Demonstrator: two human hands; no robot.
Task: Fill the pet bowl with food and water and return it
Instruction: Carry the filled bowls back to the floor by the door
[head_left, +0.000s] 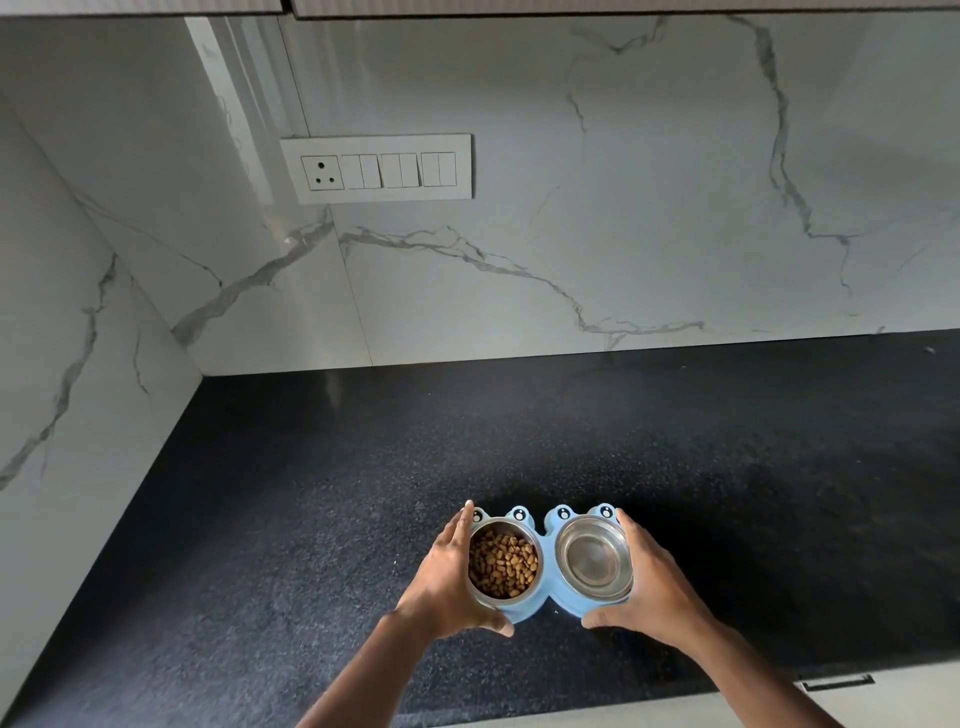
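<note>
Dark speckled countertop bears a blue double pet bowl, kibble in its left dish, which left hand and right hand clasp at opposite ends, likely keeping it level for carrying.

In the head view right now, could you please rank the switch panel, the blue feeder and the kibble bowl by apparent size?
1. Switch panel and blue feeder: look about alike, and the panel is farther away, so unranked.
2. Kibble bowl: clearly smallest.
</note>
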